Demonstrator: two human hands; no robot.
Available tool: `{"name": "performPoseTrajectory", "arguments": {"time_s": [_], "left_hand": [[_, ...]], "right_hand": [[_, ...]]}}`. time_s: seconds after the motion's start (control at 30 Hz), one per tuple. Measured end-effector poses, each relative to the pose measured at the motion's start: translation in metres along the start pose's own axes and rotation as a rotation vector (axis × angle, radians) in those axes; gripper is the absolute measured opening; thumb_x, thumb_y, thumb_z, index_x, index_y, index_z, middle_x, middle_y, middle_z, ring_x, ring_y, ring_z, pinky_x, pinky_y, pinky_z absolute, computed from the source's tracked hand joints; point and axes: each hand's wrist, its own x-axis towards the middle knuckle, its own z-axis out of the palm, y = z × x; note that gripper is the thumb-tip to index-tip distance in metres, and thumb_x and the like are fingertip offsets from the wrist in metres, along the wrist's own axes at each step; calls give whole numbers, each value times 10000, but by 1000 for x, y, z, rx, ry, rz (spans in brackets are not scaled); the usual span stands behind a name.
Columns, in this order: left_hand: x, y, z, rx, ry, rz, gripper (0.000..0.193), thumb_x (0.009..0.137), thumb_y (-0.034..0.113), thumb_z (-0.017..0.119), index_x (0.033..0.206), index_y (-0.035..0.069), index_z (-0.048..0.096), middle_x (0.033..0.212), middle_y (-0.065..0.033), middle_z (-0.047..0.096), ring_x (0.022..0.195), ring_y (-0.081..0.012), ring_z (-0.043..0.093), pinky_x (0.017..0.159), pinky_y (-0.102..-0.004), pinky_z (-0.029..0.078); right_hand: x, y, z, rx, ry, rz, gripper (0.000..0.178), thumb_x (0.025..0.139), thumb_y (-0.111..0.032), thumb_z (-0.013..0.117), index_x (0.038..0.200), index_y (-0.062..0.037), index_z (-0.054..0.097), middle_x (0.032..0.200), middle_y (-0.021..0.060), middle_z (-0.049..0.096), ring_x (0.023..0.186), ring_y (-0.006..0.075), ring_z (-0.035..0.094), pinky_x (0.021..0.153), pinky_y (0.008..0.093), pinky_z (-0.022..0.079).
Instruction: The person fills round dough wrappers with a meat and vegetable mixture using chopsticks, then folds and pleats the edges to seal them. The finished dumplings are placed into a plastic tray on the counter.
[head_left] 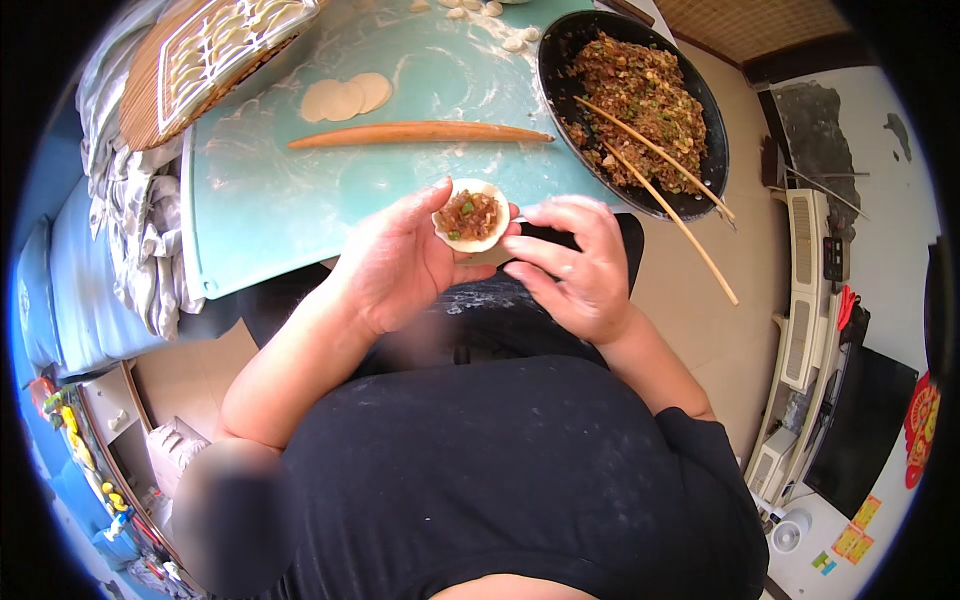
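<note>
My left hand (395, 260) is closed around a round dumpling wrapper (474, 245), cupping it from below over the table's near edge. Brown meat filling (468, 214) with green bits sits in the wrapper's middle, and its edges curve up around the filling. Just to the right is my right hand (575, 265), its fingers bent but apart, with nothing seen between them. Its fingertips are close to the wrapper's right edge; whether they touch it I cannot tell. Beyond my hands, a tapered wooden rolling pin (420, 133) lies crosswise, with several flat wrappers (335, 101) behind it.
A black pan (553, 100) of filling stands at the right, with chopsticks (680, 225) reaching over its near rim. At the far left, a woven tray (140, 110) bears rows of dumplings (225, 45). Small dough pieces (515, 44) lie at the back of the floury green mat (260, 220).
</note>
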Motion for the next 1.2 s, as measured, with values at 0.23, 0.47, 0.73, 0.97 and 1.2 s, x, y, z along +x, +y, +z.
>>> {"name": "performPoseTrajectory", "arguments": {"time_s": [0.23,0.47,0.73,0.97,1.2], "left_hand": [[-10,-1,-5,-7,49,38,302,911,293,457,1082,53,524,1028,-81,589,932,-170,566,830,-340,451],[-11,-5,1,201,151,202,264,887,169,528,1099,13,542,977,-61,597,862,-126,575,776,-275,486],[-14,-4,5,392,142,249,313,867,127,555,1142,-20,520,1021,-91,594,907,-127,575,800,-266,486],[-17,-8,3,812,26,465,458,753,66,686,1163,-19,502,1019,-61,598,911,-95,557,798,-233,466],[-20,-7,12,961,50,551,370,771,2,647,1124,-11,536,1016,-67,605,910,-90,567,791,-234,473]], "right_hand": [[21,5,17,-97,-50,-203,279,577,-45,726,827,-147,659,951,39,562,880,245,540,728,334,452],[22,9,22,-148,22,-321,230,583,-75,730,793,-98,637,827,9,570,757,203,525,653,302,441],[29,0,19,-90,68,-217,205,602,-58,726,777,-83,621,790,27,559,710,205,508,631,305,421],[36,-9,6,102,32,39,172,634,-16,701,773,-76,619,763,63,546,695,214,505,628,297,400],[40,-19,-2,154,59,67,195,639,-16,701,809,-72,622,792,61,536,727,206,503,656,295,403]]}}
